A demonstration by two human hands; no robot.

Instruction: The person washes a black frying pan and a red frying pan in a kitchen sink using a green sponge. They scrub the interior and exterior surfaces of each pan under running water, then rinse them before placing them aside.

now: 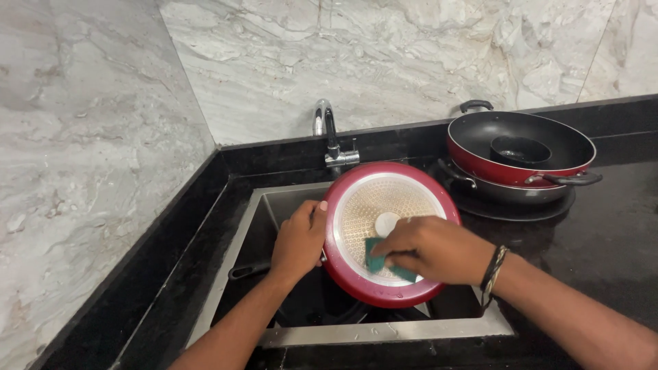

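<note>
A red frying pan [356,277] is held upside down and tilted over the steel sink [384,332], its pale dotted base facing me. My left hand [298,240] grips the pan's left rim, thumb on the edge. My right hand [432,248] presses a green scrub sponge [375,259] against the lower middle of the base. A dark braided band sits on my right wrist. The pan's black handle [248,270] pokes out to the left below my left hand.
A chrome tap [330,133] stands behind the sink. On the black counter to the right sits a red wok [480,154] with a small black bowl inside, stacked on other dark cookware. Marble-patterned walls close the corner at left and back.
</note>
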